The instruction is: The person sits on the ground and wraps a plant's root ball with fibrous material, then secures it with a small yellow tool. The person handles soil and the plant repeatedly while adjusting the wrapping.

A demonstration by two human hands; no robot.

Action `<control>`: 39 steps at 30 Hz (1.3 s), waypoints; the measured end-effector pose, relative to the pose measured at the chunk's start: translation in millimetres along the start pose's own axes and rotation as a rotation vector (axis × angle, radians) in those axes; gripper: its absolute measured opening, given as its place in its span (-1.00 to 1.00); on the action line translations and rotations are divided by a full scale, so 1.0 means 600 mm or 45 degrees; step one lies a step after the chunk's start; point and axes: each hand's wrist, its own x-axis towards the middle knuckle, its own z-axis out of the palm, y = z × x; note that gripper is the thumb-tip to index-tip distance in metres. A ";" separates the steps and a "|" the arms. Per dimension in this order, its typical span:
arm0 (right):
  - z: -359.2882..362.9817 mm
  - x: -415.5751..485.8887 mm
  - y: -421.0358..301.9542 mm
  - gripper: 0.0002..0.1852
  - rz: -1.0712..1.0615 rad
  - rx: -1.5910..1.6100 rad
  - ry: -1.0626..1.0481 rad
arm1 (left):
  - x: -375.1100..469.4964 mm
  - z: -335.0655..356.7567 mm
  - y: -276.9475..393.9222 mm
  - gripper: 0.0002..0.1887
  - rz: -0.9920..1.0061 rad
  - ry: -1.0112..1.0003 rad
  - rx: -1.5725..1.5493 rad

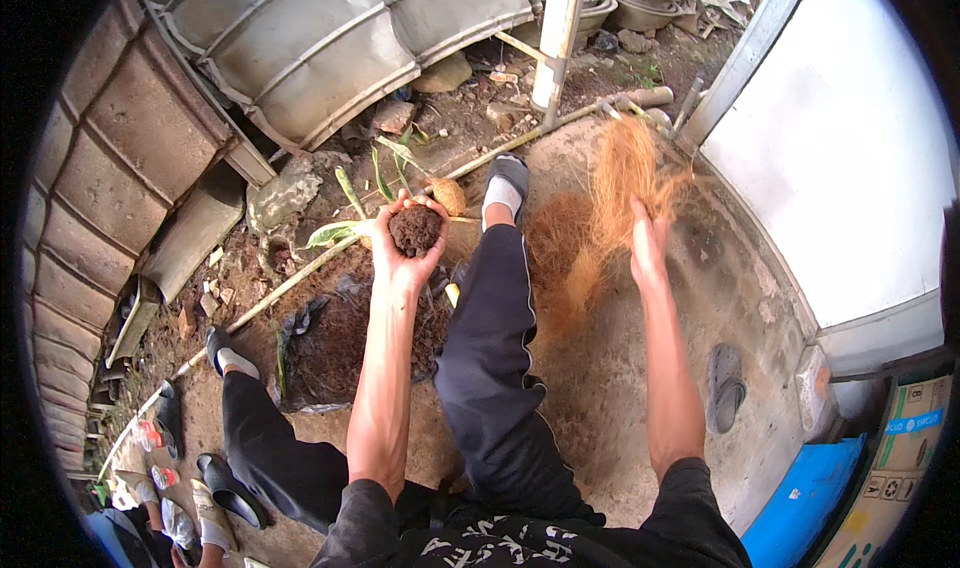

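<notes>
A round ball of dark soil (415,231) rests in my left hand (409,256), whose fingers curl around it. My right hand (651,241) grips a loose bunch of coconut fibre (624,170), held out over the concrete floor. Below and left of that bunch lies a heap of brown coconut fibre (555,238). Just beyond my left hand is a fibre-wrapped ball (448,196), with green-leaved plants (382,174) close by. Under my left forearm, a black plastic sheet (304,320) holds dark soil mixed with fibre (330,358).
A bamboo pole (300,275) borders the concrete. Metal sheeting (315,42) stands beyond it. A grey clog (724,388) lies at right, near a blue panel (806,493) and cardboard (892,470). Another person's arm (212,553) shows at lower left, near black slippers (229,489).
</notes>
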 end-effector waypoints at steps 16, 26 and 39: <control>0.253 -0.075 -0.276 -0.58 -0.375 -0.361 -0.636 | -0.119 0.059 0.127 -0.83 0.146 -0.135 -0.021; 0.356 -0.163 -0.268 -0.45 0.020 -0.430 -1.060 | -0.189 0.047 0.199 -0.82 0.254 -0.085 -0.015; 0.465 -0.281 -0.144 -0.61 0.012 -0.838 -1.292 | -0.278 0.024 0.277 -0.85 0.443 -0.034 0.170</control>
